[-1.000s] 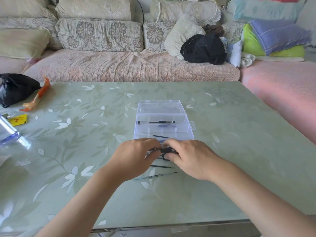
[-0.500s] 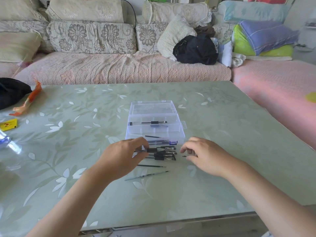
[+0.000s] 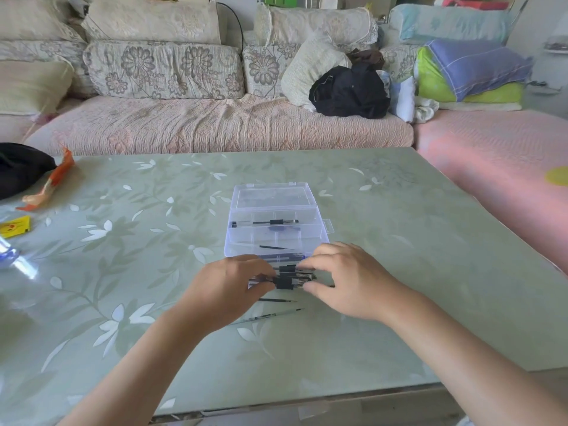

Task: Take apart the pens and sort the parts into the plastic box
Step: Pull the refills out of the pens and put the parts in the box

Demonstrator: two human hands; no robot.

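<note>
A small cluster of clear pens with black clips point(image 3: 287, 279) lies on the table just in front of the clear plastic box point(image 3: 321, 229). My left hand point(image 3: 227, 290) grips the left ends of the pens. My right hand point(image 3: 347, 281) pinches the right ends between thumb and forefinger. The box stands open, lid tipped back, with a pen barrel point(image 3: 267, 222) in one compartment and a dark refill point(image 3: 272, 247) in a nearer one. Two thin refills point(image 3: 276, 300) lie loose on the table below the hands.
The green leaf-patterned table point(image 3: 123, 256) carries a black bag point(image 3: 18, 167), an orange wrapper point(image 3: 50, 182), a yellow packet point(image 3: 13, 226) and a clear bottle point(image 3: 9, 256) at the left. A sofa with cushions and a black garment point(image 3: 350, 90) lies behind.
My right hand drew away to the right half a second ago and has come back onto the pens. My left hand stayed on their left ends.
</note>
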